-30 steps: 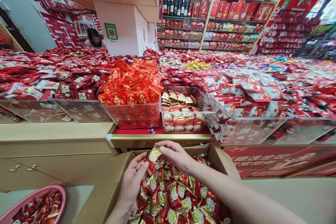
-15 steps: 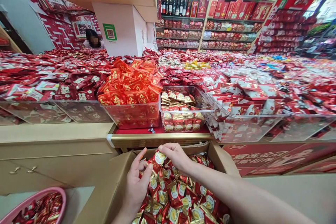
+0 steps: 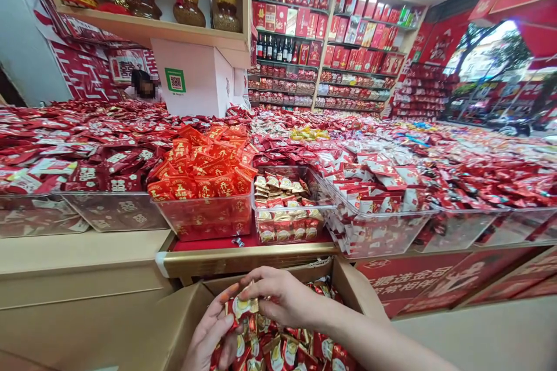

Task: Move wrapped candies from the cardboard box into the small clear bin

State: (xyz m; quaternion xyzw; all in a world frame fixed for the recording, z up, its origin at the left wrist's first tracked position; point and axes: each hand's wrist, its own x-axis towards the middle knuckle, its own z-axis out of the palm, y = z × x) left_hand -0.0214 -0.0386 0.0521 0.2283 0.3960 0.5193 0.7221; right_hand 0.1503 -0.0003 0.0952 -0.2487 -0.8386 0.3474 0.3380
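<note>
Over an open cardboard box (image 3: 361,295), my two hands are close together on a red and gold wrapped candy (image 3: 242,308) with a white and yellow print. My left hand (image 3: 212,329) is closed on its left side, the thumb in front and the fingers mostly behind it. From above and the right, my right hand (image 3: 285,301) pinches the candy's upper edge, fingers curled. Whether more than one candy is between the hands I cannot tell. Beneath them, the box is filled with similar wrapped candies (image 3: 282,353).
Ahead, a clear bin (image 3: 289,208) of cream and red candies stands between a bin of orange-red packets (image 3: 202,203) and a bin of white and red packets (image 3: 378,226). A gold counter edge (image 3: 248,258) runs just behind the box. A person (image 3: 144,86) is at the far left.
The view has tilted up, so the shelves show more and the pink basket is out of sight. My hands have drawn closer together, the right one now curled over the candy.
</note>
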